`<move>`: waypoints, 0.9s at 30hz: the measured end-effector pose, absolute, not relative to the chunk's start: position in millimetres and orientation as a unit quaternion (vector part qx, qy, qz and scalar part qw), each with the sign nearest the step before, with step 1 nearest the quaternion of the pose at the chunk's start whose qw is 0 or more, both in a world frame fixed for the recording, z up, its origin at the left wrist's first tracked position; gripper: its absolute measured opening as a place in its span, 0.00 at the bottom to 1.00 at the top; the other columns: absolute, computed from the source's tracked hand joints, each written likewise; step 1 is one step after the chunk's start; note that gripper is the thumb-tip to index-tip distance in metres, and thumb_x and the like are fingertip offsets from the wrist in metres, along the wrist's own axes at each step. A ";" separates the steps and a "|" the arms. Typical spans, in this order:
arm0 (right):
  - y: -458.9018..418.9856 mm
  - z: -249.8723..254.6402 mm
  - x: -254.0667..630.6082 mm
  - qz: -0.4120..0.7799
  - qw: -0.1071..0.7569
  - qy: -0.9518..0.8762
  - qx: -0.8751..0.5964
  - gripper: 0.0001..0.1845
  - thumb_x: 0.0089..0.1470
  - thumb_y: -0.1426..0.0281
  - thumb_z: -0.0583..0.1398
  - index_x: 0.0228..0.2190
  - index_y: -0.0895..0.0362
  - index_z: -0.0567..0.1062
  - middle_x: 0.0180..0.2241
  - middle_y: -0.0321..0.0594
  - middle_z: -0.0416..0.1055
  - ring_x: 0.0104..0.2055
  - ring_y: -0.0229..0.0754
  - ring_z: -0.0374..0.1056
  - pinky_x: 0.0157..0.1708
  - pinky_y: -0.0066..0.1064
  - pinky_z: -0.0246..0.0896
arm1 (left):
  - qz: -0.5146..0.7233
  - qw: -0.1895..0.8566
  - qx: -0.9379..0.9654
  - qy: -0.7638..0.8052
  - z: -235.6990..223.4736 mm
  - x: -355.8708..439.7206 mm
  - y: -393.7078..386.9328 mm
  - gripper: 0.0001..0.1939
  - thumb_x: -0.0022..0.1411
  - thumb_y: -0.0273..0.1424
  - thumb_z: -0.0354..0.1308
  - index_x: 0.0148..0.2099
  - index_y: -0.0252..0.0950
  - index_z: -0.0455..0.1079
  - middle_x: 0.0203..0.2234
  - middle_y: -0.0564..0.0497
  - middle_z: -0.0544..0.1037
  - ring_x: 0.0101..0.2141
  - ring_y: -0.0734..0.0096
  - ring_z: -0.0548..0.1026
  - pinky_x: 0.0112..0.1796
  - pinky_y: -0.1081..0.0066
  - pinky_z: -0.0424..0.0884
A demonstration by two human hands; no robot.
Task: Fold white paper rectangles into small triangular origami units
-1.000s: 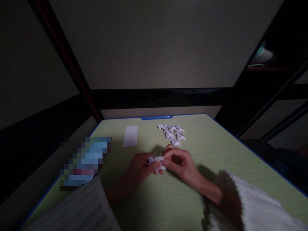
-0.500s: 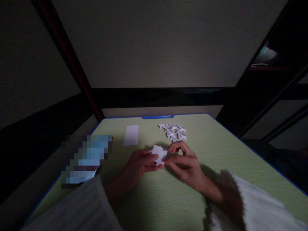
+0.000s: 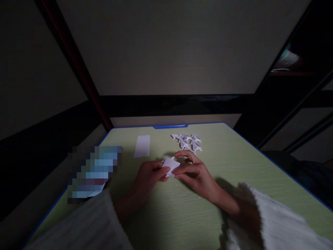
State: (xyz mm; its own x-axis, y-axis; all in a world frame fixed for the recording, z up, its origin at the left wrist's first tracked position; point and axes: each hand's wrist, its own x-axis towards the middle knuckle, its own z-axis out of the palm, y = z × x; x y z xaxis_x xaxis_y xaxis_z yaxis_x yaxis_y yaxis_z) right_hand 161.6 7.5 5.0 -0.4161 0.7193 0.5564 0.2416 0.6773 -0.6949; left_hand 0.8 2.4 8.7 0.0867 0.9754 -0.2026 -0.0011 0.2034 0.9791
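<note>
A small folded white paper (image 3: 171, 164) with pointed corners is held above the green table, between my two hands. My left hand (image 3: 151, 175) pinches its left side, thumb on top and fingers underneath. At the paper's lower right edge, the thumb and a finger of my right hand (image 3: 199, 177) grip it, while the index finger arches over its upper corner. Beyond my right hand lie several folded white paper figures (image 3: 184, 143) in a cluster. The underside of the held paper is hidden by my left fingers.
A flat white sheet of paper (image 3: 142, 146) lies at the back left of the green table (image 3: 234, 163). A blurred-out, pixelated object (image 3: 97, 173) sits by the left edge. A blue handle (image 3: 171, 126) marks the far edge, with a wall panel behind it.
The folded paper has turned and shifted slightly left in my fingers. My right hand has moved a little left, its index finger now reaching over the paper's upper corner.
</note>
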 end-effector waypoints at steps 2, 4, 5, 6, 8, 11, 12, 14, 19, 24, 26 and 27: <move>8.1 4.1 161.1 0.272 0.447 -0.797 -0.300 0.05 0.43 0.75 0.60 0.25 0.55 0.75 0.43 0.42 0.60 0.46 0.43 0.57 0.43 0.37 0.56 | 0.422 0.555 0.487 0.526 7.0 0.3 3.2 0.08 0.40 0.32 0.59 0.19 0.31 0.70 0.13 0.55 0.70 0.19 0.77 0.67 0.23 0.77 0.64; 8.3 3.4 160.8 0.268 0.446 -0.802 -0.294 0.04 0.43 0.74 0.60 0.25 0.56 0.75 0.43 0.42 0.60 0.47 0.43 0.57 0.44 0.37 0.55 | 0.418 0.542 0.500 0.531 6.1 0.3 3.3 0.08 0.41 0.32 0.58 0.20 0.31 0.70 0.13 0.55 0.70 0.19 0.77 0.66 0.23 0.77 0.63; 8.3 3.1 160.9 0.262 0.445 -0.806 -0.290 0.04 0.43 0.74 0.60 0.25 0.56 0.75 0.43 0.42 0.60 0.47 0.43 0.57 0.44 0.37 0.55 | 0.415 0.538 0.505 0.533 6.0 0.4 3.2 0.08 0.41 0.32 0.58 0.20 0.31 0.70 0.13 0.55 0.70 0.19 0.77 0.66 0.23 0.77 0.62; 8.2 3.1 161.0 0.254 0.444 -0.811 -0.286 0.04 0.43 0.74 0.60 0.26 0.56 0.75 0.43 0.42 0.60 0.47 0.43 0.56 0.45 0.37 0.54 | 0.411 0.536 0.508 0.535 6.0 0.7 3.1 0.09 0.41 0.33 0.58 0.20 0.30 0.70 0.13 0.55 0.70 0.19 0.76 0.66 0.23 0.77 0.62; 7.8 3.3 161.5 0.238 0.441 -0.820 -0.276 0.04 0.43 0.74 0.60 0.26 0.56 0.75 0.43 0.42 0.60 0.47 0.43 0.56 0.45 0.37 0.54 | 0.406 0.535 0.508 0.539 6.1 1.2 3.0 0.09 0.41 0.33 0.57 0.19 0.30 0.69 0.13 0.55 0.69 0.18 0.76 0.66 0.22 0.77 0.61; 7.4 4.6 162.6 0.224 0.440 -0.827 -0.267 0.04 0.43 0.74 0.60 0.25 0.55 0.75 0.43 0.41 0.60 0.47 0.42 0.56 0.44 0.37 0.54 | 0.403 0.534 0.512 0.539 5.1 1.7 3.1 0.10 0.41 0.34 0.57 0.19 0.30 0.68 0.12 0.55 0.68 0.18 0.76 0.65 0.22 0.77 0.60; 7.3 5.1 162.8 0.223 0.440 -0.829 -0.265 0.04 0.43 0.74 0.60 0.25 0.55 0.75 0.43 0.41 0.60 0.47 0.42 0.56 0.44 0.37 0.54 | 0.403 0.531 0.516 0.538 4.4 1.6 3.1 0.10 0.41 0.34 0.57 0.19 0.30 0.68 0.12 0.55 0.68 0.18 0.77 0.65 0.21 0.77 0.60; 6.8 6.0 162.5 0.225 0.437 -0.830 -0.264 0.04 0.44 0.74 0.60 0.25 0.55 0.75 0.43 0.41 0.60 0.46 0.42 0.57 0.44 0.36 0.54 | 0.402 0.522 0.528 0.536 2.6 1.2 2.8 0.10 0.42 0.34 0.56 0.18 0.31 0.67 0.12 0.55 0.67 0.18 0.77 0.64 0.21 0.77 0.59; 5.7 5.8 156.7 0.297 0.460 -0.779 -0.306 0.03 0.44 0.74 0.60 0.24 0.55 0.75 0.42 0.41 0.59 0.45 0.41 0.57 0.44 0.35 0.53 | 0.412 0.483 0.556 0.536 0.6 1.5 1.4 0.11 0.45 0.33 0.55 0.17 0.31 0.65 0.12 0.56 0.66 0.18 0.78 0.63 0.21 0.78 0.57; 7.3 3.3 150.6 0.407 0.460 -0.710 -0.344 0.04 0.43 0.74 0.59 0.20 0.59 0.72 0.32 0.40 0.62 0.36 0.38 0.61 0.36 0.30 0.56 | 0.416 0.467 0.568 0.535 2.8 3.6 1.5 0.10 0.44 0.31 0.55 0.18 0.31 0.66 0.12 0.55 0.67 0.18 0.77 0.64 0.21 0.78 0.57; 7.7 2.5 149.6 0.436 0.453 -0.692 -0.354 0.05 0.44 0.73 0.59 0.20 0.60 0.71 0.26 0.37 0.62 0.30 0.36 0.61 0.29 0.28 0.56 | 0.412 0.467 0.575 0.531 3.4 4.1 2.0 0.10 0.44 0.31 0.55 0.18 0.31 0.66 0.12 0.55 0.67 0.18 0.77 0.64 0.21 0.78 0.57; 7.7 2.2 149.3 0.446 0.451 -0.684 -0.360 0.05 0.43 0.73 0.59 0.19 0.60 0.70 0.24 0.36 0.62 0.27 0.35 0.60 0.26 0.27 0.55 | 0.410 0.468 0.578 0.528 3.6 4.4 2.2 0.10 0.44 0.31 0.55 0.18 0.31 0.66 0.12 0.55 0.67 0.18 0.76 0.64 0.21 0.78 0.57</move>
